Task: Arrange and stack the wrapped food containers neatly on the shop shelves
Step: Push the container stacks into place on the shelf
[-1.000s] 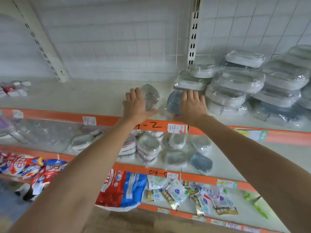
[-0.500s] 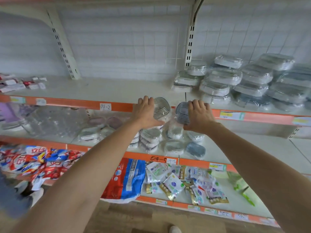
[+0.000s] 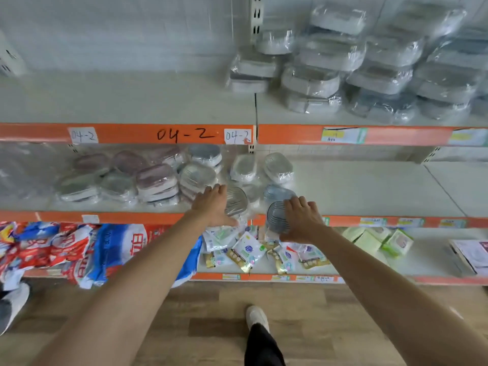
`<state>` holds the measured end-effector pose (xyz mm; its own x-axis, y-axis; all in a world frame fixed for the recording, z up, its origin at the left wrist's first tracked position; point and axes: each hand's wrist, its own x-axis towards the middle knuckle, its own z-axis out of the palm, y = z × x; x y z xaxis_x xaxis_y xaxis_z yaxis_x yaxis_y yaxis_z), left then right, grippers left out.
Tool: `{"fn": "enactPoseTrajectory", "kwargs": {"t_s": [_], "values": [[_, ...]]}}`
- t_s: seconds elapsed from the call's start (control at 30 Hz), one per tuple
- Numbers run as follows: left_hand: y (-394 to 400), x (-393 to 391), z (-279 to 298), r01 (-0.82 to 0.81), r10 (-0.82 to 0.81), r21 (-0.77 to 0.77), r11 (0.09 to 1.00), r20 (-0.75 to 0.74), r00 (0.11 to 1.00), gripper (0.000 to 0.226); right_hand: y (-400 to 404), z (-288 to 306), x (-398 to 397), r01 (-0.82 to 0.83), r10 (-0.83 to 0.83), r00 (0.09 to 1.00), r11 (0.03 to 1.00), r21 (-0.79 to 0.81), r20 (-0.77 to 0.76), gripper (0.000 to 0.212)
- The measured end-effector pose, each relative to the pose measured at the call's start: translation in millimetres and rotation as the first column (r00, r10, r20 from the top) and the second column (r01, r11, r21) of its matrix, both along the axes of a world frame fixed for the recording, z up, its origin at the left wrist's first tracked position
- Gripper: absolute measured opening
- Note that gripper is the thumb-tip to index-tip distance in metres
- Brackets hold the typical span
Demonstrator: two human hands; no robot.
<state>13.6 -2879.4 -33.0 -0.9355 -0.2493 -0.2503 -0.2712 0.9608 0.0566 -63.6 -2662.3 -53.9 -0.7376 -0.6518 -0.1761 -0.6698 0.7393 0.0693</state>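
Left hand (image 3: 215, 204) and right hand (image 3: 301, 220) each grasp a wrapped container (image 3: 235, 200) at the shelf (image 3: 369, 191) edge; slick film risks slippage.

A shop. Metal shelves (image 3: 126, 104) have orange front edges bearing price labels (image 3: 343, 135) and handwritten codes. Wrapped containers (image 3: 311, 80) and packaged goods (image 3: 245, 250) fill them.

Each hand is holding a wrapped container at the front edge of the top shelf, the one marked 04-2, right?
Not quite. The head view shows the left hand and right hand each holding a wrapped container at the front of the middle shelf, below the 04-2 label.
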Motion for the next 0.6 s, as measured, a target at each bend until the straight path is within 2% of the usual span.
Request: {"fn": "enactPoseTrajectory", "kwargs": {"t_s": [0.1,0.27,0.47,0.6], "values": [[-1,-25,-38,-0.007,0.007,0.072,0.997,-0.006,1.000,0.108,-5,-37,-20,0.040,-0.039,0.999,0.999,-0.030,0.019,0.085],[-10,-79,-90,-0.031,0.035,0.100,0.995,-0.037,0.999,0.099,-21,-84,-76,0.095,-0.092,0.995,0.988,-0.123,0.032,0.089],[-32,-139,-125,0.003,0.010,0.103,0.995,-0.129,0.992,0.094,-47,-118,-144,0.150,-0.146,0.989,0.965,-0.214,0.037,0.084],[-37,-157,-142,0.043,-0.024,0.115,0.992,-0.168,0.986,0.092,-58,-134,-164,0.129,-0.113,0.990,0.968,-0.216,0.086,0.087]]}}
